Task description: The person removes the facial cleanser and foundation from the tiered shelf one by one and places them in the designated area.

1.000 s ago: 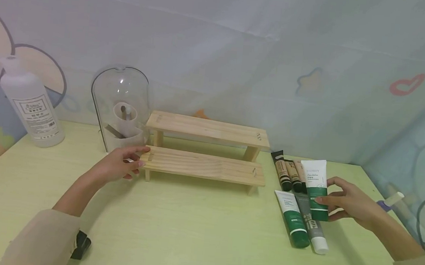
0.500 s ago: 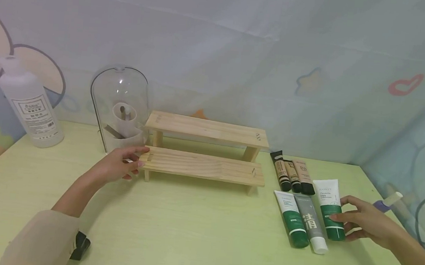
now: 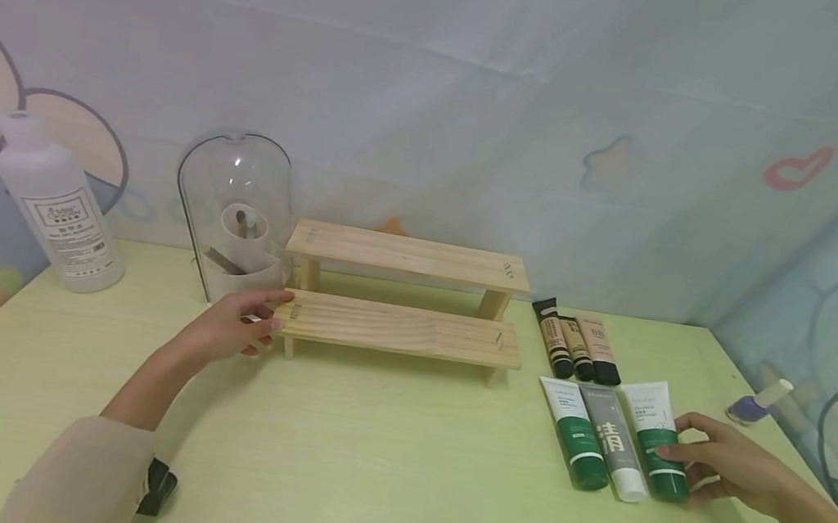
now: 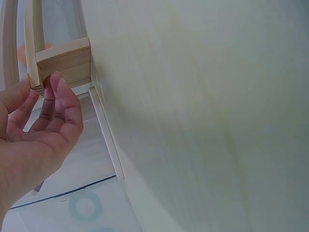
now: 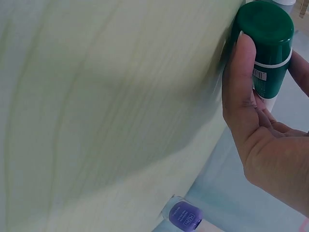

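My left hand (image 3: pixel 225 327) pinches the left end of the lower board of a two-step wooden shelf (image 3: pixel 399 328); the left wrist view has the hand (image 4: pixel 46 125) with thumb and fingers at the board's end. At the right, my right hand (image 3: pixel 735 463) holds a white and green squeeze tube (image 3: pixel 653 432) by its right side, low over or on the table. Its green cap (image 5: pixel 265 29) shows between thumb and fingers in the right wrist view. Beside it lie a grey tube with a white cap (image 3: pixel 612 437) and another white and green tube (image 3: pixel 574 430).
Three smaller cosmetic tubes (image 3: pixel 578 344) lie behind the larger ones. A purple nail polish bottle (image 3: pixel 751 407) stands near the table's right edge. Left of the shelf are a clear domed holder (image 3: pixel 237 173) with brushes inside and a large white bottle (image 3: pixel 61 209). A cloth backdrop (image 3: pixel 430 115) hangs behind.
My right hand has brought the white and green tube from above the grey tube rightward, then down and toward me, to the grey tube's right. My left hand has stayed at the shelf.
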`<state>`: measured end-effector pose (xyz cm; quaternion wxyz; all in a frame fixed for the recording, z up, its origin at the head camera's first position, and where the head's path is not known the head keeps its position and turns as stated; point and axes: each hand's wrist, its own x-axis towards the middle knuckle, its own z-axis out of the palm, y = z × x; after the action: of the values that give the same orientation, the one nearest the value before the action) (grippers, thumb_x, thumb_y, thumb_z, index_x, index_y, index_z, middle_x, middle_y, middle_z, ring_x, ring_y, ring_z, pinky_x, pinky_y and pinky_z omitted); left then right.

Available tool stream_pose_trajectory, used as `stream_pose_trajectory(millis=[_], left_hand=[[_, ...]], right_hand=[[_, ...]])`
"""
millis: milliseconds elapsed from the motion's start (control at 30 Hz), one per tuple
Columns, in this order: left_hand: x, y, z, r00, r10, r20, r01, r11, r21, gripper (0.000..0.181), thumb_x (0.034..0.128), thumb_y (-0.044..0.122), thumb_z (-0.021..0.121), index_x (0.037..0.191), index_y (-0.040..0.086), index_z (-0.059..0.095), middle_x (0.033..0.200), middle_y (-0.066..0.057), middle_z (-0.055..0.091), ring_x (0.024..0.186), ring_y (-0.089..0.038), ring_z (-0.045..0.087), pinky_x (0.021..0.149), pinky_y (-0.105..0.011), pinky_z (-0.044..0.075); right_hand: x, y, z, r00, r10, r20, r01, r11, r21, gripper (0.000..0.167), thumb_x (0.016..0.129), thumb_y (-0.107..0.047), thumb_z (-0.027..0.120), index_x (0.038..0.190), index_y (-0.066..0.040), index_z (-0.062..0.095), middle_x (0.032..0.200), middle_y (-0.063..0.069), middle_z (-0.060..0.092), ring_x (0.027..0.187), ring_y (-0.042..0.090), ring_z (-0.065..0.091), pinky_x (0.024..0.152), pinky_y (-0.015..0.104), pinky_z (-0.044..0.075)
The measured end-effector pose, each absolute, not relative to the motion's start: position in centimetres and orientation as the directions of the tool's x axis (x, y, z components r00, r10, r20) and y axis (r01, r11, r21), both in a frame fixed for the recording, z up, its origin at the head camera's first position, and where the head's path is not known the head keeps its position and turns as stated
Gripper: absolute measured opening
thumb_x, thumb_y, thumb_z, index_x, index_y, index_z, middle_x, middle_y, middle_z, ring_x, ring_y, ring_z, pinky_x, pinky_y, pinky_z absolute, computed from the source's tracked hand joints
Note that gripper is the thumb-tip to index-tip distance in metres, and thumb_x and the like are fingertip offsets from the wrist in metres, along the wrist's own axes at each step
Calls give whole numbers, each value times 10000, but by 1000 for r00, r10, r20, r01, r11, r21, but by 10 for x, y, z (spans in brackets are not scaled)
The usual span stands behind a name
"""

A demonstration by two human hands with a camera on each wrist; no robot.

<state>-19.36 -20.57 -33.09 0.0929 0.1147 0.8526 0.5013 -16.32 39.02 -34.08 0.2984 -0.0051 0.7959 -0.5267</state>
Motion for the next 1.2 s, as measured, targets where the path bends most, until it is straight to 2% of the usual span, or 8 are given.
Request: stream_pose_trajectory(millis=[400, 733, 1200], left_hand=[[-194, -206, -333, -956, 290, -34, 113, 475, 873, 476, 941, 80, 500, 1383, -5, 344, 1022, -182, 488, 820, -267, 539, 712, -384, 489], [-194, -206, -332, -956, 291, -40, 109, 478, 872, 479, 941, 81, 499, 1386, -1, 341, 1023, -181, 483, 821, -265, 543, 712, -381, 490], [-193, -206, -331, -956, 291, -42, 108, 479, 871, 479, 940, 72, 497, 1385, -11, 339, 1018, -180, 483, 814, -264, 540, 701, -367, 486]], right_hand=[[-163, 390, -346, -819, -326, -472, 319, 424, -848, 140, 916, -170, 550, 992, -127, 441, 759, 22, 522, 617, 139, 542, 611, 414, 524], [-165, 386, -349, -823, -333, -460, 315, 406, -858, 131, 932, -153, 522, 1034, -108, 453, 830, 86, 593, 677, 192, 601, 600, 387, 526], [-160, 401, -350, -823, -374, -426, 288, 371, -883, 264, 949, -149, 498, 1176, -27, 443, 816, 80, 606, 721, 196, 607, 691, 470, 507]])
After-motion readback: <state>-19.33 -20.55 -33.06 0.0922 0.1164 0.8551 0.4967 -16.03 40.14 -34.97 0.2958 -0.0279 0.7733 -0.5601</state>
